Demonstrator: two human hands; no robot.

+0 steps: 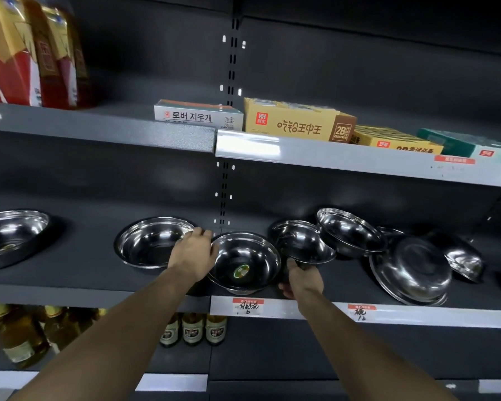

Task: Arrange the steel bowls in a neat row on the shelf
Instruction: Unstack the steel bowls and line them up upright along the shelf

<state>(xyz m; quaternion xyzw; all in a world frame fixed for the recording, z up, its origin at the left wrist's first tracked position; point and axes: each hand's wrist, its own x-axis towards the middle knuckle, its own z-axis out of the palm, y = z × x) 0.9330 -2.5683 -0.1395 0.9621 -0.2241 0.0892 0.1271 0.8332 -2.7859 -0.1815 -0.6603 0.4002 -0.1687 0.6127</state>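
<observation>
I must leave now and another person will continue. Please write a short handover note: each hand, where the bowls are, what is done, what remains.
Left hand: grips the left rim of the stickered bowl, near the shelf's front edge.
Right hand: fingers curled at the near rim of the tilted bowl.
Done: two bowls stand upright and spaced, far left bowl and second bowl.
Left: set the stickered bowl in line, then sort the right-hand pile, where bowls lean on each other and some lie upside down.

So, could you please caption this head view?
Both hands on a stickered steel bowl beside jumbled bowls.
</observation>
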